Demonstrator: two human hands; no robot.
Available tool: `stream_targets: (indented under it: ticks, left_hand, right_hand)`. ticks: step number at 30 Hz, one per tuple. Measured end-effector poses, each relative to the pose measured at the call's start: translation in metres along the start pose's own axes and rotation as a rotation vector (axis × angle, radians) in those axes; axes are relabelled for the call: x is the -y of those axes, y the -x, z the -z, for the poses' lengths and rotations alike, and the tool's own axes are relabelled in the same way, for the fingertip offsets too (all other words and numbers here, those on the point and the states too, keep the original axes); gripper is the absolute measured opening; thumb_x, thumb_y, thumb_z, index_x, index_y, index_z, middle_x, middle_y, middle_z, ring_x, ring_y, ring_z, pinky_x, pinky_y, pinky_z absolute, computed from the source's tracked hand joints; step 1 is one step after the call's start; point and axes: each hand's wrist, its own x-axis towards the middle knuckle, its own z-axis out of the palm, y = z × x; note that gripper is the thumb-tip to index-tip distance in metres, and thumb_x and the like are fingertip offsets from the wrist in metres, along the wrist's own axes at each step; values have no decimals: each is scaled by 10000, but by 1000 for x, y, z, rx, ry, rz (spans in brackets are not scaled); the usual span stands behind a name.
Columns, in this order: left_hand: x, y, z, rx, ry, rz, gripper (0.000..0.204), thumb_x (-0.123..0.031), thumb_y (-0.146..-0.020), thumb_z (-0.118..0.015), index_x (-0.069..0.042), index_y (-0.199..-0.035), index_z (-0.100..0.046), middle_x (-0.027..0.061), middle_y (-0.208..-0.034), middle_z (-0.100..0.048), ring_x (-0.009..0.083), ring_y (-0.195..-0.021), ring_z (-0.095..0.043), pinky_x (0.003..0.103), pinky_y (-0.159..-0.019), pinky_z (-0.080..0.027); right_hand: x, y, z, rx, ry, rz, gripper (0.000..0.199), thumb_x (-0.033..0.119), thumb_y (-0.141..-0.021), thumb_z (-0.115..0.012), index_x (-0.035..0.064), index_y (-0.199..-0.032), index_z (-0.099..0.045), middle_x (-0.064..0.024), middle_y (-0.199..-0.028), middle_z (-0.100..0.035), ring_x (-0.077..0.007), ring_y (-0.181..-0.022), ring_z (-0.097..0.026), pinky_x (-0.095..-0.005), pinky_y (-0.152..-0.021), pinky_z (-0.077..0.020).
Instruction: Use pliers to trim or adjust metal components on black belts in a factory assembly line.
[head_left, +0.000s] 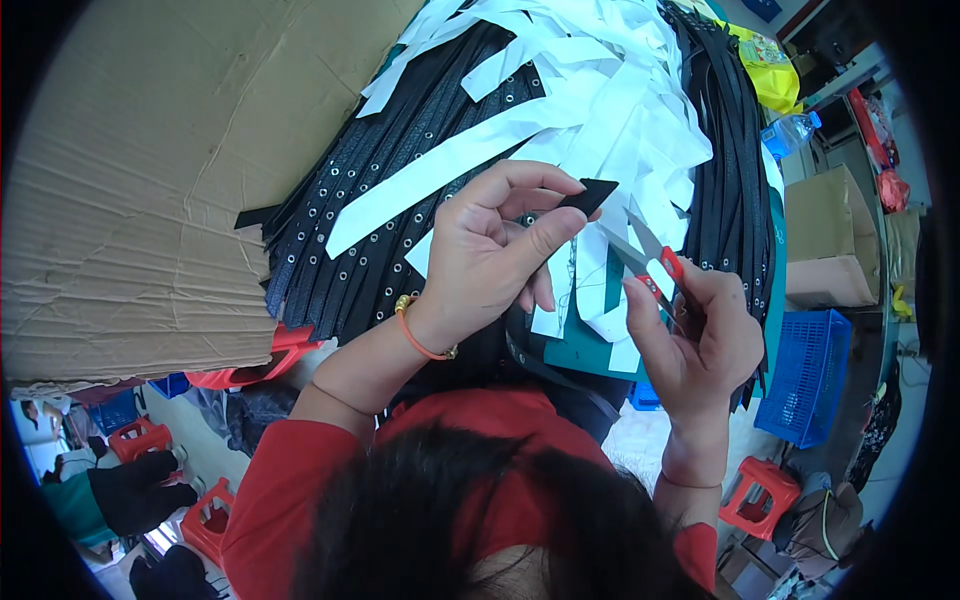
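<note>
My left hand (490,230) is closed, pinching the pointed end of a black strap (598,192) between thumb and fingertips. Most of that strap is hidden behind the hand. To the right, my right hand (705,345) grips a pair of scissors (650,265) with red on the handles. Their blades are parted and point up and left, a little short of the strap end. Beneath both hands lie many black straps with metal eyelets (380,200) and a heap of white strips (620,110).
A large cardboard sheet (130,200) rises at the left. Along the right are a water bottle (790,133), a yellow bag (765,75), a cardboard box (830,240), a blue crate (805,375) and a red stool (760,497). The green table edge (590,350) is close to my body.
</note>
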Motion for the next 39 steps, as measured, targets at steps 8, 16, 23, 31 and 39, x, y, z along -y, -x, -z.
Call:
stream_targets:
  ticks: [8, 16, 23, 31, 39]
  left_hand:
    - [13, 2, -7, -46, -108, -114, 107, -57, -843, -568, 5, -922, -531, 68, -777, -606, 36, -413, -502, 155, -345, -353]
    - [22, 3, -9, -32, -279, -227, 97, -7, -858, -521, 32, -931, -471, 81, -809, -559, 13, -446, -441, 144, -329, -338]
    - [11, 1, -13, -22, -1, -20, 74, -32, -849, -541, 8, -904, -509, 71, -779, -599, 13, -405, -444, 148, -321, -312]
    - [18, -2, -6, 31, 5, 13, 77, -33, -851, -538, 14, -905, -508, 104, -825, -615, 13, -399, -440, 142, -309, -308]
    - [22, -15, -7, 56, 103, 62, 103, -58, -881, -494, 19, -945, -473, 150, -883, -622, 39, -413, -473, 146, -334, -351]
  right_hand:
    - [-2, -3, -5, 49, 76, 32, 280, 140, -687, -743, -15, -804, -541, -70, -573, -482, -185, -443, -488, -265, -389, -369]
    - [-15, 5, -9, 16, 138, 102, 304, 138, -684, -748, -26, -825, -535, -70, -570, -480, -183, -441, -479, -268, -379, -352]
    - [-32, 6, -13, -44, 155, 222, 303, 175, -694, -750, 1, -830, -542, -43, -534, -455, -135, -411, -429, -233, -374, -308]
    - [-41, 4, -16, -32, 140, 266, 255, 165, -696, -751, 32, -784, -552, -38, -534, -465, -110, -396, -415, -206, -376, -292]
    - [-48, 16, -48, -159, -930, -617, 306, 322, -888, -488, 28, -805, -473, 16, -537, -417, -40, -430, -323, -186, -398, -272]
